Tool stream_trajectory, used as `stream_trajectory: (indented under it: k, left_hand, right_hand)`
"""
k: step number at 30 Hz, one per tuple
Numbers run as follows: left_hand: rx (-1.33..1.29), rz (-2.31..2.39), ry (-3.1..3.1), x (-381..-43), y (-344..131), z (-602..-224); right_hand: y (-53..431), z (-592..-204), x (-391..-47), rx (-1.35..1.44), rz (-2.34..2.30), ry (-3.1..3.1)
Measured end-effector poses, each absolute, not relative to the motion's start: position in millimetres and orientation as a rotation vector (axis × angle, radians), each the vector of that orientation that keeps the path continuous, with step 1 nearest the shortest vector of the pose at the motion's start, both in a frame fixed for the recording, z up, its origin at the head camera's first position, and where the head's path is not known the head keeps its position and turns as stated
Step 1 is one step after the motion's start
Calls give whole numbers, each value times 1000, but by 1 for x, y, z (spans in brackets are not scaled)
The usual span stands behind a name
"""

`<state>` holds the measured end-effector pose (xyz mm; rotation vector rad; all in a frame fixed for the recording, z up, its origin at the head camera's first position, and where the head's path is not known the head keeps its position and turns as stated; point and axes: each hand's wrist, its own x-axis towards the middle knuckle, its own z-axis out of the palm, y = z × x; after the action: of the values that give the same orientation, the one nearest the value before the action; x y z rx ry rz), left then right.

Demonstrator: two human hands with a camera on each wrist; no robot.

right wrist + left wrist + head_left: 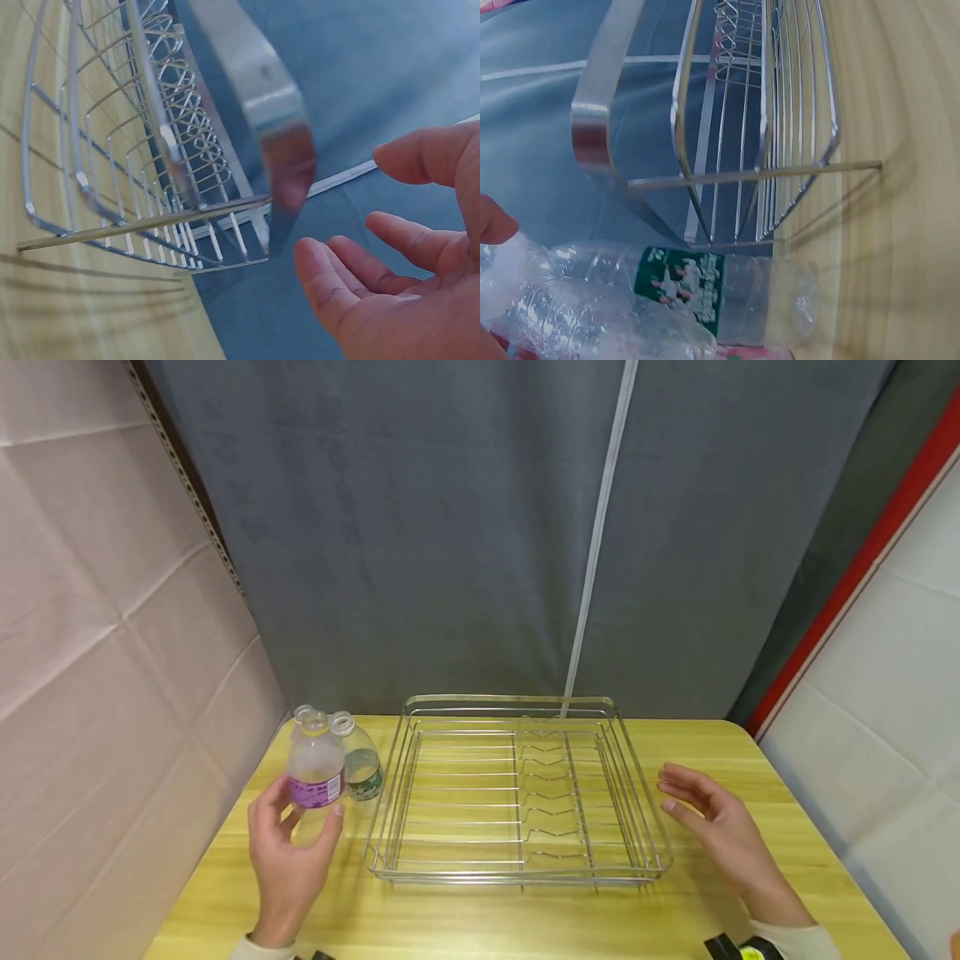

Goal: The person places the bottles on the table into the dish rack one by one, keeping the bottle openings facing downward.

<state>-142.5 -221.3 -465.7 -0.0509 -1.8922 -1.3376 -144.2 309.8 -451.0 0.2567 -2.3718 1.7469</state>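
Note:
My left hand [288,864] holds a clear plastic bottle with a purple label [317,777] near its lower end, thumb on one side and fingers on the other. Right behind it a clear bottle with a green label [363,768] stands on the table; in the left wrist view that green label [679,285] shows beside the rack. A third bottle's neck [302,712] peeks out at the back, its body mostly hidden. Off the right side of a metal wire dish rack [517,789], my right hand [716,835] hovers with relaxed fingers, holding nothing.
The rack takes up the middle of the wooden table [450,922]. A grey curtain [420,568] hangs behind the far edge. White sheeting [112,693] closes the left side, and a white panel with a red edge [862,568] bounds the right.

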Motion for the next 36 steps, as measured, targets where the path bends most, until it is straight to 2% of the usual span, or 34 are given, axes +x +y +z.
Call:
stream_trajectory:
  k: [16, 24, 36]
  left_hand:
    - [-206, -1170, -1965, -146, -202, -451]
    - [-295, -1111, -2012, -146, -187, -438]
    - [-392, -1036, -2141, -148, -170, -419]
  right_hand:
    - [296, -415, -144, 286, 1678, -2392]
    - [281, -403, -151, 412, 1790, -2265]
    - [257, -383, -157, 532, 1699, -2365]
